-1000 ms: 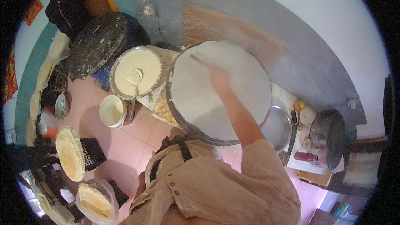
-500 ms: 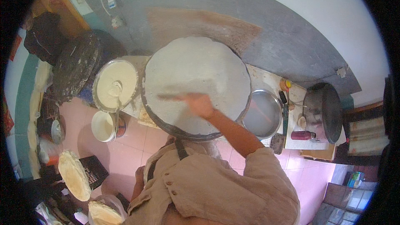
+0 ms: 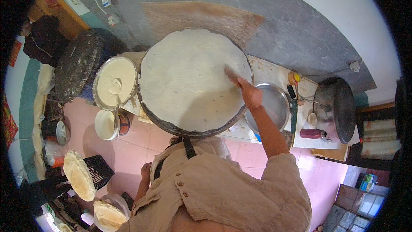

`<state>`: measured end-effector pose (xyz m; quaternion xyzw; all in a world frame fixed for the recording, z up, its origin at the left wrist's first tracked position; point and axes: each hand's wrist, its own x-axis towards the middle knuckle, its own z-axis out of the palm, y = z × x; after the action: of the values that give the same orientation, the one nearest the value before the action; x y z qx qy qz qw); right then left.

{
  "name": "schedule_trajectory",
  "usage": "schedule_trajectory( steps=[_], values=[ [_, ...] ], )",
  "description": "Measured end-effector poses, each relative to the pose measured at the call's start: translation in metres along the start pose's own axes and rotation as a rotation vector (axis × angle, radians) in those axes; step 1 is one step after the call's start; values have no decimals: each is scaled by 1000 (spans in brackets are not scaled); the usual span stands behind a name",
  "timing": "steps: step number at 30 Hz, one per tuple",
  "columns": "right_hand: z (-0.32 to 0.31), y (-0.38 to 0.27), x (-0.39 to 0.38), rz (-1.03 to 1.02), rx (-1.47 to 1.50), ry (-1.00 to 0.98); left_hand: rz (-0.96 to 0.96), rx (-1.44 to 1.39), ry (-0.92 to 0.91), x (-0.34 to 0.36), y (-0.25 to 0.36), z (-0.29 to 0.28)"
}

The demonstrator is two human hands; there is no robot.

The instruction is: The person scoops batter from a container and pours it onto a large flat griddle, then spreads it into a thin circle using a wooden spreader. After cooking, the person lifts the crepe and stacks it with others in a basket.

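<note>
Down at six o'clock the left hand [image 3: 146, 171] hangs by the beige shirt (too small to tell how its fingers lie). Farther up, the right hand [image 3: 251, 94] has its fingers curled tight around a thin flat wooden scraper [image 3: 231, 76], its tip on the big round pale flatbread [image 3: 194, 79]. That bread covers the wide dark griddle [image 3: 180, 128]. It looks thin and soft, easy to tear, so lifting it by the edge seems best. At nine o'clock sits a round bowl of white batter [image 3: 115, 82].
</note>
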<state>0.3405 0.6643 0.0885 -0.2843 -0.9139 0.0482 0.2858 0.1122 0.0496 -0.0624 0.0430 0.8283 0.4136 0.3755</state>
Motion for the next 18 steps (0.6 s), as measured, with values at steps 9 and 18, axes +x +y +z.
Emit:
schedule_trajectory(
  steps=[9,18],
  values=[
    [-66,-27,-35,-16,217,-199,-7,-90,-11,-5,15,35],
    [21,70,63,755,929,110,111,-69,2,-9,-11,27]
  ],
)
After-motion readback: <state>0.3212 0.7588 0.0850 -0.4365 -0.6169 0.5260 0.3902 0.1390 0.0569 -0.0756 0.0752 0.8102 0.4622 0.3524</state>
